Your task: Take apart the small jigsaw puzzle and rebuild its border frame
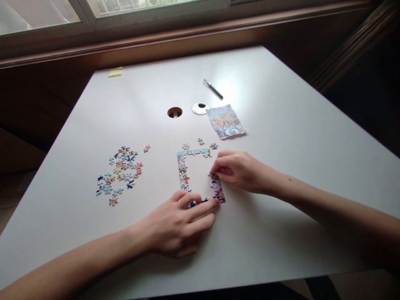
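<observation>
A jigsaw border (183, 175) lies on the white table with bare tabletop inside it. Its top strip is light blue, and a gap shows in the upper right side. My left hand (178, 223) rests across the bottom strip with fingers stretched out, the index fingertip on the lower right corner; it covers part of that strip. My right hand (239, 171) pinches at the upper end of the right side, fingers closed on a small puzzle piece (210, 174) that they mostly hide. Three loose puzzle pieces (201, 141) lie just above the top strip.
A pile of loose puzzle pieces (121, 168) spreads at the left. Beyond the border lie a crumpled picture sheet (227, 121), a pen (213, 88), a round cover (200, 108) and a cable hole (174, 112). A yellow sticky note (115, 72) sits near the far left corner.
</observation>
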Available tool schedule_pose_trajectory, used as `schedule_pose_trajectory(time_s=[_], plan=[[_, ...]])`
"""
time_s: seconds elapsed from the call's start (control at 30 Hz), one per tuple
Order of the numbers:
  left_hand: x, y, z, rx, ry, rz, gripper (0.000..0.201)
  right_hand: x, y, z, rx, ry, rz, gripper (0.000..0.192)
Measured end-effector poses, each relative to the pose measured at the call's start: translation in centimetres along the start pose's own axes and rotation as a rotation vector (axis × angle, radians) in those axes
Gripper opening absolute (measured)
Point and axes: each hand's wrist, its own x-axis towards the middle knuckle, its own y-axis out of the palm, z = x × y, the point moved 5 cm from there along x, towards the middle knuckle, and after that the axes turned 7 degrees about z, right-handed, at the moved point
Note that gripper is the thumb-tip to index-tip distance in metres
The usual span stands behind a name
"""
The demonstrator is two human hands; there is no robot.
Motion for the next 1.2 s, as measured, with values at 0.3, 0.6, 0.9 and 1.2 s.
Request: schedule_pose_trajectory(time_s=[0.3,0.6,0.9,1.2], plan=[[-0.1,-0.1,0.0,-0.010,0.006,-0.006,0.049,-0.5,0.4,0.6,-0.067,-0.024,0.026,0.016],[-0.1,-0.1,-0.1,0.017,0.008,-0.013,0.050,0.2,0.1,0.2,0.011,0.024,0.016,0.011],[-0.1,0.1,-0.1,0.005,0.000,-0.001,0.050,0.5,-0.2,-1.3,0.144,0.198,0.064,0.011],[-0.1,0.0,-0.1,0.007,0.000,-0.008,0.050,0.5,-2.2,-4.0,0.544,0.135,0.243,0.027]])
